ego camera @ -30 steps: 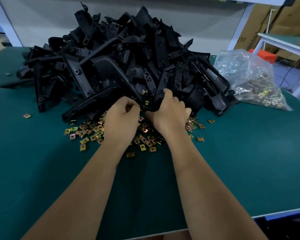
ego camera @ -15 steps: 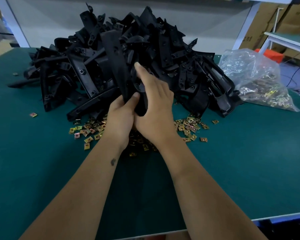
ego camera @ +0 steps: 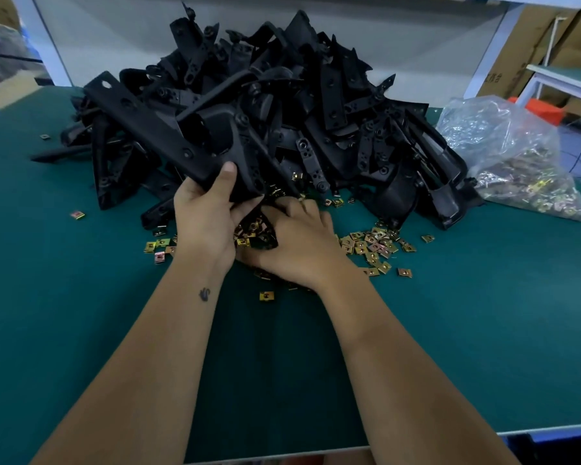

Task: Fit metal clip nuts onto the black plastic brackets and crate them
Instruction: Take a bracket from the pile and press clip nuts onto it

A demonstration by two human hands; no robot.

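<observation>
Much here is hard to read: the right hand point(ego camera: 296, 243) lies knuckles-up over the loose metal clip nuts point(ego camera: 374, 243) on the green table point(ego camera: 483, 330), and its fingertips are tucked under the near end of the bracket, so whether it pinches a nut or merely reaches among them cannot be told. The nuts directly beneath both hands are covered; only the scatter to either side shows, plus one lone nut point(ego camera: 265, 296) nearer the body and another stray nut point(ego camera: 77, 215) off to the left. The left hand point(ego camera: 208, 213) grasps a long black plastic bracket point(ego camera: 158, 129) at its near end, thumb pressed on top and fingers curled underneath out of sight. That bracket's long axis runs diagonally — from the hand up and away to the left, its far end with a hole raised above the table. Behind it the pile of brackets point(ego camera: 316, 112) is a dark tangle in which single pieces barely separate. To the right, touching the pile's edge, sits a clear plastic bag point(ego camera: 503, 152) of more nuts, its contents blurred. Cardboard boxes point(ego camera: 530, 45) at the upper right are cut off by the frame.
</observation>
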